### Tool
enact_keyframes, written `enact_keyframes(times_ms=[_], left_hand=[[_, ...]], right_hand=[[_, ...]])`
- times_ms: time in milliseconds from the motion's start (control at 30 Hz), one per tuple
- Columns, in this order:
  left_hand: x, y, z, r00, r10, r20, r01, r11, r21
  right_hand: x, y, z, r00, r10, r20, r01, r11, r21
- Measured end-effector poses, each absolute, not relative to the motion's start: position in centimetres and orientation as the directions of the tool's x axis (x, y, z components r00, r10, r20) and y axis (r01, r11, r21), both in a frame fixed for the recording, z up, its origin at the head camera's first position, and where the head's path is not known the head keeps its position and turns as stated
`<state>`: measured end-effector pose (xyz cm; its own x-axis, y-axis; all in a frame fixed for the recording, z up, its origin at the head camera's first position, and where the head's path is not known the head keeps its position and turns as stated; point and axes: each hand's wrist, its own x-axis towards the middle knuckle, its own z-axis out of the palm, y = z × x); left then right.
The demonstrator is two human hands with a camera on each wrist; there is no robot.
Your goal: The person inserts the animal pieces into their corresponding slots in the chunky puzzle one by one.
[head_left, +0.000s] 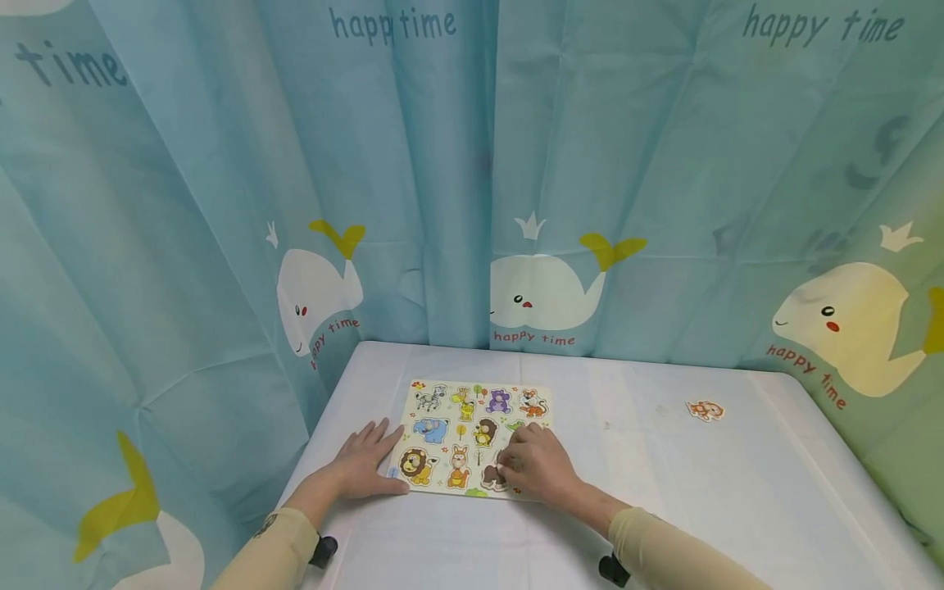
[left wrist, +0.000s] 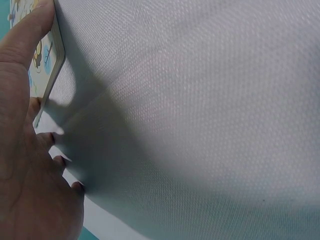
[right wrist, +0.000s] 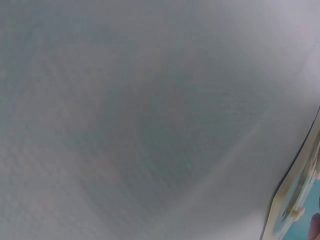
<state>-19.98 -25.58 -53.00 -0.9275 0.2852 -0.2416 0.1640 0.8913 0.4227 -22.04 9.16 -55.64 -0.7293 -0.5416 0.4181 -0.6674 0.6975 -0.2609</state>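
Observation:
A wooden animal puzzle board (head_left: 453,434) lies on the table, bearing several knobbed pieces, among them a lion (head_left: 417,466), a kangaroo (head_left: 458,467) and an elephant (head_left: 430,430). My left hand (head_left: 363,465) rests at the board's left edge, fingers spread. In the left wrist view its thumb (left wrist: 30,30) lies on the board's edge. Over the lower right part, my right hand (head_left: 542,465) bends its fingers and pinches a brown animal piece (head_left: 492,475), partly hidden by them. Only the board's edge (right wrist: 287,195) and a bit of fingertip show in the right wrist view.
An orange monkey piece (head_left: 705,410) lies apart on the right side of the white-covered table (head_left: 649,459). Blue curtains (head_left: 442,164) with whale prints hang behind and on both sides of the table.

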Motion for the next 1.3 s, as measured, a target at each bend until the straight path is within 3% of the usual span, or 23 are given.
enact_keyframes(times_ms=[1300], left_hand=[[-19.89, -25.62, -52.91, -0.926, 0.290, -0.241, 0.167, 0.888, 0.428]], right_hand=[[-21.94, 8.91, -55.76, -0.749, -0.556, 0.361, -0.654, 0.709, -0.264]])
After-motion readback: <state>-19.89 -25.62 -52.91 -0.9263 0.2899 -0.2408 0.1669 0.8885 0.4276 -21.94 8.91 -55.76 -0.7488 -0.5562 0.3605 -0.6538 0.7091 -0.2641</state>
